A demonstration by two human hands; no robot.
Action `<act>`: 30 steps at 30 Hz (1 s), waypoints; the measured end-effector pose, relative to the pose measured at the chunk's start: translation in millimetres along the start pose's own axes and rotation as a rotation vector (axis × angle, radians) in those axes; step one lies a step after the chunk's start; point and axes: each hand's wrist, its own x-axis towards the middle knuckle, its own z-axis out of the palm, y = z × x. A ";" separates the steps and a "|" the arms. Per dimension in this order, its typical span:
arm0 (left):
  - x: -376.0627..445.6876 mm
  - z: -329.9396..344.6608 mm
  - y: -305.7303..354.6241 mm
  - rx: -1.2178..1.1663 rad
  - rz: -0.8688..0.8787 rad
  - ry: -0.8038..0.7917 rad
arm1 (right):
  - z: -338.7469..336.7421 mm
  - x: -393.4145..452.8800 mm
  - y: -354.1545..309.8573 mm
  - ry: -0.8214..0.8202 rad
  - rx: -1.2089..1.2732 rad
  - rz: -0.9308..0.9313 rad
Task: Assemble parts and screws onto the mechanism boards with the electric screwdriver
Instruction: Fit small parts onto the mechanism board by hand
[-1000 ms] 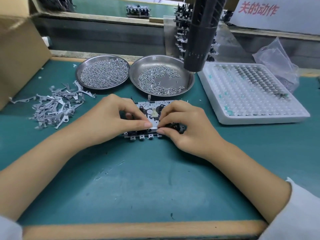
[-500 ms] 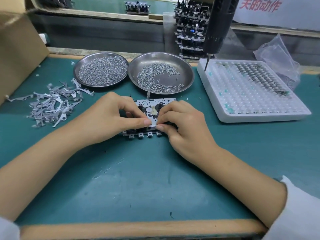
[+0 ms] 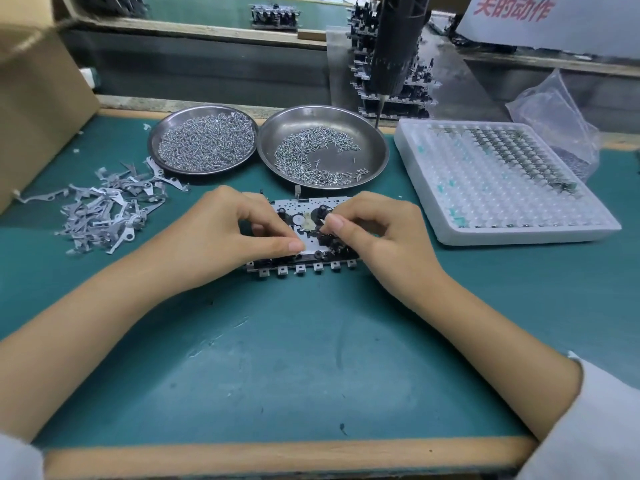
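A metal mechanism board [image 3: 313,268] with a row of tabs along its near edge lies flat on the green mat. My left hand [image 3: 225,237] holds its left part, the thumb pressing on the plate and the fingers curled over the far side. My right hand [image 3: 381,237] is over the right part, with thumb and forefinger pinching a small part above the black spindles. The black electric screwdriver [image 3: 394,46] hangs bit-down behind the dishes, and neither hand touches it.
Two steel dishes of screws stand behind the board, one on the left [image 3: 154,147] and one on the right [image 3: 370,143]. Grey metal levers [image 3: 107,209] are piled at left. A white foam tray [image 3: 502,233], a plastic bag [image 3: 550,109] and a cardboard box [image 3: 38,109] flank the mat.
My right thumb and forefinger moved from the board's near edge up toward its middle. My left hand stayed on the board. The hanging screwdriver shifted in view.
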 end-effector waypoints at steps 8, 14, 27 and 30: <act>2.5 -3.9 -0.4 0.033 -0.006 0.059 | 1.2 -0.1 3.3 0.002 0.028 0.007; 19.4 -28.2 -24.5 0.317 0.017 0.562 | 5.9 0.8 6.5 0.045 0.036 -0.009; 62.5 -46.3 -45.8 0.623 -0.321 0.543 | 6.1 1.3 8.8 0.068 0.019 -0.051; 58.2 -44.7 -45.5 0.660 -0.299 0.560 | 6.1 1.6 9.4 0.074 0.012 -0.053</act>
